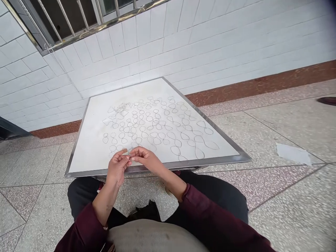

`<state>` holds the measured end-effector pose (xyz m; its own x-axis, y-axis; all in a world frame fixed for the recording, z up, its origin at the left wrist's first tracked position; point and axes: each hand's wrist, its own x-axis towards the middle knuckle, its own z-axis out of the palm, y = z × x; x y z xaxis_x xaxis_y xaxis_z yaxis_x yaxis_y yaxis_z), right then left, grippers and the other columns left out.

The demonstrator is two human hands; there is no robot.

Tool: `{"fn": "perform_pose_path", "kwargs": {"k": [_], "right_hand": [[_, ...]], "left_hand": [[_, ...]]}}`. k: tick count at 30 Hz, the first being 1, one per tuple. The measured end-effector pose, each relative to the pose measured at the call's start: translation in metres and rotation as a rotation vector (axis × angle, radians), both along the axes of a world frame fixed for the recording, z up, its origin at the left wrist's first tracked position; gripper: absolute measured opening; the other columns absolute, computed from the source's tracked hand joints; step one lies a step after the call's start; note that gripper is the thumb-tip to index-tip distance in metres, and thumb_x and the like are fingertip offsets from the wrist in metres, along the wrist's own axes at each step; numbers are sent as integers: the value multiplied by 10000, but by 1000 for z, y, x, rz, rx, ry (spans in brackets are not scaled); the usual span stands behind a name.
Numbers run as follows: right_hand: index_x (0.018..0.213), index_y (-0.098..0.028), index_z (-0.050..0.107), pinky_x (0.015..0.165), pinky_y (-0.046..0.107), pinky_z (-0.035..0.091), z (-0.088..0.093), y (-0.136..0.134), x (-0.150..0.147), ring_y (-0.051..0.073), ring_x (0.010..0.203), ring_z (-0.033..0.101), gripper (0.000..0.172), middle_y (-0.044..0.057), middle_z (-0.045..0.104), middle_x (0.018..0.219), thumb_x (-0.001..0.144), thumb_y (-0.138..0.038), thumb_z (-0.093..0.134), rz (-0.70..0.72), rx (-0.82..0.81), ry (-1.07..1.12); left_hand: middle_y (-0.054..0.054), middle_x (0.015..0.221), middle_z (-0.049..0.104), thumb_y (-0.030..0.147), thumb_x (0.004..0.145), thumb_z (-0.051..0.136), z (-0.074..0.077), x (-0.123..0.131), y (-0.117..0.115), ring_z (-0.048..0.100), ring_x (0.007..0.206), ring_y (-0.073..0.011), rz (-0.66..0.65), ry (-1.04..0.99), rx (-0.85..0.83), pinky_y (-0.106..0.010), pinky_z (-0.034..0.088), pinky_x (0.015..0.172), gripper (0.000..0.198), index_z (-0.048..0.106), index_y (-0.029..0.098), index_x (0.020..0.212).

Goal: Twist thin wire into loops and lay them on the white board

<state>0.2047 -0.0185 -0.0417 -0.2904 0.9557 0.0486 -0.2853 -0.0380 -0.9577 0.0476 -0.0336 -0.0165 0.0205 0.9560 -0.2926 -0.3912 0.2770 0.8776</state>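
Observation:
My left hand [119, 164] and my right hand [144, 157] meet over the near edge of a white tabletop [89, 154] with a grey metal rim. Thumb and fingers of each hand pinch together on a thin dark wire [130, 158], mostly hidden by the fingertips. Just beyond them, many thin wire pieces twisted into figure-eight loops [176, 150] lie spread over the middle and right of the top. A tangled heap of thin wire [122, 107] sits toward the far left.
A white tiled wall [147, 45] with a barred window [76, 21] stands behind the table. My knees [223, 192] are under its near edge. On the speckled floor [275, 189] at the right lies a white strip [293, 154]. A dark object [327, 100] shows at the right edge.

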Motion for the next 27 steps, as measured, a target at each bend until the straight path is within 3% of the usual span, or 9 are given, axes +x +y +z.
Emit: {"fn": "perform_pose_path", "kwargs": {"k": [2,6,18,27], "right_hand": [[905,-220,687,758,306,479,0,9,5,142,792,594,226,5,650,862,741,-361,753,45,-8,19],[841,-218,698,689,283,490,-3,18,6,127,710,583,195,-4,636,787,745,-380,748,-59,-62,75],[768,-209,687,627,288,523,-5,14,1,124,631,597,228,-18,647,682,698,-407,776,-168,-136,59],[737,-206,684,566,292,535,3,5,0,147,633,617,240,4,661,698,675,-410,797,-233,-164,14]], "left_hand": [[0,735,671,241,632,854,0,1,3,621,653,-89,30,4,11,-240,500,693,436,693,153,1027],[1,717,662,260,618,855,2,9,9,596,629,-89,79,34,23,-237,476,653,434,690,153,1005],[20,702,645,268,664,828,1,19,4,608,669,-106,84,55,99,-273,464,726,411,680,168,1035],[-35,909,698,229,661,815,3,23,-8,628,926,-166,124,56,166,-337,463,902,422,682,195,1060]]}}
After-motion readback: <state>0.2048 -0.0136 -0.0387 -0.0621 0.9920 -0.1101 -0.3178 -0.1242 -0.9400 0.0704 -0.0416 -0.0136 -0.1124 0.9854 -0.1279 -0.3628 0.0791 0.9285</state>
